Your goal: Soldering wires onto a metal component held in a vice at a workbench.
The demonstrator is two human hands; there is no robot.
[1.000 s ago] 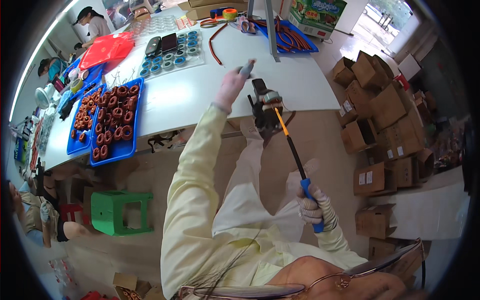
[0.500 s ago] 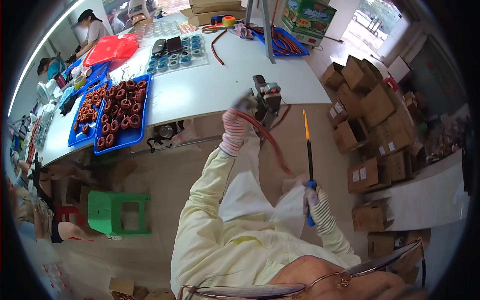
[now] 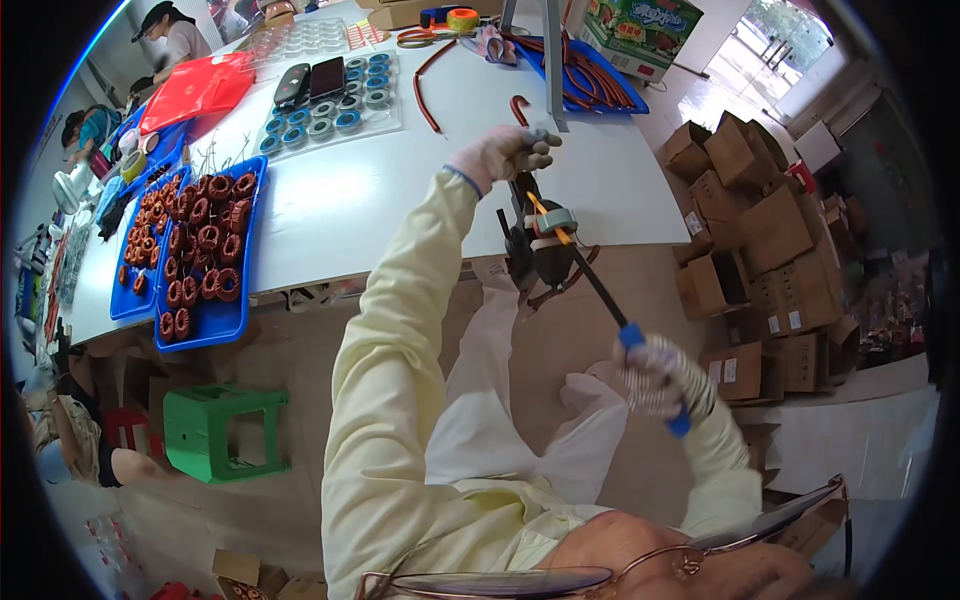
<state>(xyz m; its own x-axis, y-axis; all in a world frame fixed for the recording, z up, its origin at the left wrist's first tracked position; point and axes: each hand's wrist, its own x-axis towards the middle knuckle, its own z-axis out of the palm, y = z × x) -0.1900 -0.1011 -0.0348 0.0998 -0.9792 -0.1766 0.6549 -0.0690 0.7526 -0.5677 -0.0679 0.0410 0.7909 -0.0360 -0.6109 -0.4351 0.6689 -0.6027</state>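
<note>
Gloved right hand point(image 3: 655, 375) is closed around the blue handle of a long screwdriver with black shaft and yellow tip point(image 3: 600, 290), nearest the person. Its long axis runs diagonally, the tip pointing up and left, away from the body, into a dark clamped fixture point(image 3: 545, 250) at the edge of the white desk point(image 3: 340, 210). Just beyond, the gloved left hand point(image 3: 505, 155) is curled shut above that fixture; what it grips cannot be told. Farther left lies a blue tray of copper coils point(image 3: 205, 260).

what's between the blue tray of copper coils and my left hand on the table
In the head view, only bare white table lies between the blue tray of copper coils and the gloved left hand.
</note>
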